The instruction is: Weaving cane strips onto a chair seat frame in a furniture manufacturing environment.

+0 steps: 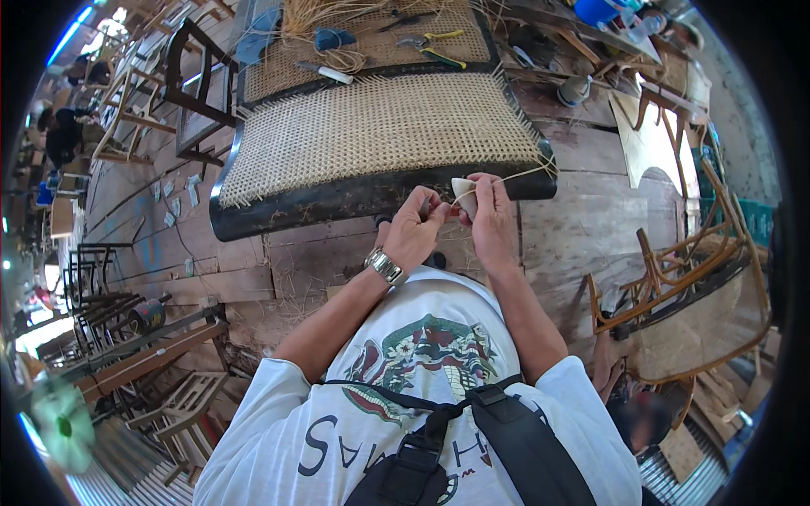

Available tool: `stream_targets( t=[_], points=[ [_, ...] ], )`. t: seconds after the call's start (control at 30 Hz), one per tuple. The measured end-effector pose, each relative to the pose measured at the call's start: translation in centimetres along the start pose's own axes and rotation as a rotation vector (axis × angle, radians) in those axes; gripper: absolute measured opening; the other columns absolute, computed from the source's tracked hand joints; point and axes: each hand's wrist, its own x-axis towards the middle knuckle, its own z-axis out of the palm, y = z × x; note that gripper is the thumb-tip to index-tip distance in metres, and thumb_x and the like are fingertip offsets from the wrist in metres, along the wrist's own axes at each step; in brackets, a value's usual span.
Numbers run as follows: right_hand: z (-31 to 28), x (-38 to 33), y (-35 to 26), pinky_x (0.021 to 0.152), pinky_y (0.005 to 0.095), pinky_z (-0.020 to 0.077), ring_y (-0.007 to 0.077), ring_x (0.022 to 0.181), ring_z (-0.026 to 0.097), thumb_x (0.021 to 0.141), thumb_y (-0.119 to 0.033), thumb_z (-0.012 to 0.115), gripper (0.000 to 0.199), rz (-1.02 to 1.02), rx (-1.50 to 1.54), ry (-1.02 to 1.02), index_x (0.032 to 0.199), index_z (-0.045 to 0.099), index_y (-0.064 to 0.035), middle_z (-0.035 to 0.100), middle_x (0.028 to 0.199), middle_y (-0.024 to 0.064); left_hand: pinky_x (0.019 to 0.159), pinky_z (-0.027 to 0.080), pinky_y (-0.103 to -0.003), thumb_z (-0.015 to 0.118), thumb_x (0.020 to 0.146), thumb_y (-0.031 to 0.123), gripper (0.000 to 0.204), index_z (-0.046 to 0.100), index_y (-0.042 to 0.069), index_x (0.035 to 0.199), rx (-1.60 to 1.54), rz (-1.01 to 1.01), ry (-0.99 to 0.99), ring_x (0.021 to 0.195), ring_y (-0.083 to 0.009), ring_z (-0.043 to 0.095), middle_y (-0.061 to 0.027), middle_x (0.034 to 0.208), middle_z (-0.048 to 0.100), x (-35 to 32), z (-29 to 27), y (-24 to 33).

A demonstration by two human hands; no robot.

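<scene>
A woven cane seat panel (380, 126) on a dark curved frame (312, 207) lies in front of me. At its near right edge, my right hand (491, 221) is closed, with a pale cream, cup-shaped piece (464, 192) at its fingertips; its kind is unclear. A thin cane strand (523, 174) runs from these fingers to the frame's right corner. Close beside it, my left hand (412, 229), with a metal watch on the wrist, pinches its thumb and fingers together. What the left fingertips hold is too small to make out.
Across the panel's far side lie a white-handled tool (335, 74), yellow-handled pliers (443, 36), a green-handled tool (443, 58), blue cloth (333, 38) and loose cane (321, 13). Wooden chairs (198, 93) stand left; a cane-backed chair (700, 312) lies right, near another person (641, 417).
</scene>
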Motion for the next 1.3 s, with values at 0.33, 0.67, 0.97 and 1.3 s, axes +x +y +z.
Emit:
stream_targets(
  t=[0.33,0.67,0.97,1.3],
  points=[
    [-2.5,-0.6,1.9,0.052,0.0234,0.0466,0.0071,0.066,0.054,0.107,-0.033,0.041,0.03,0.062,-0.076,0.125,0.106,0.059,-0.0085,0.059,0.087,0.0034,0.047,0.033,-0.021,0.059,0.1,0.014,0.011,0.049,0.008,0.101,-0.131,-0.216,-0.254,0.053,-0.0033,0.042,0.0018,0.076,0.058,0.5,1.0,-0.2],
    [-9.4,0.3,2.6,0.048,0.0239,0.0409,0.0135,0.062,0.055,0.103,-0.026,0.049,0.024,0.437,0.498,0.18,0.107,0.061,-0.0057,0.062,0.087,0.0084,0.061,0.048,-0.028,0.065,0.09,0.011,0.011,0.061,0.008,0.1,0.573,-0.062,-0.065,0.068,-0.0102,0.059,-0.0027,0.078,0.065,-1.3,-10.5,-5.6],
    [-36.6,-0.2,4.2,0.047,0.0307,0.0397,0.0161,0.055,0.045,0.098,-0.033,0.048,0.029,0.496,0.392,0.781,0.103,0.056,-0.0053,0.057,0.081,0.0072,0.082,0.051,-0.05,0.057,0.09,0.02,0.032,0.063,0.005,0.117,1.234,-0.709,0.471,0.101,-0.0419,0.065,-0.0235,0.105,0.068,-21.4,-42.8,-14.7],
    [-28.1,7.8,-6.2,0.06,0.0243,0.0427,0.0094,0.074,0.053,0.096,-0.03,0.059,0.033,0.048,-0.391,0.269,0.126,0.054,-0.0169,0.06,0.095,-0.0002,0.089,0.052,-0.047,0.066,0.084,0.027,0.035,0.067,0.005,0.112,1.431,-0.888,0.761,0.105,-0.0393,0.065,-0.0224,0.112,0.068,-29.0,-49.0,-16.6]
  ],
)
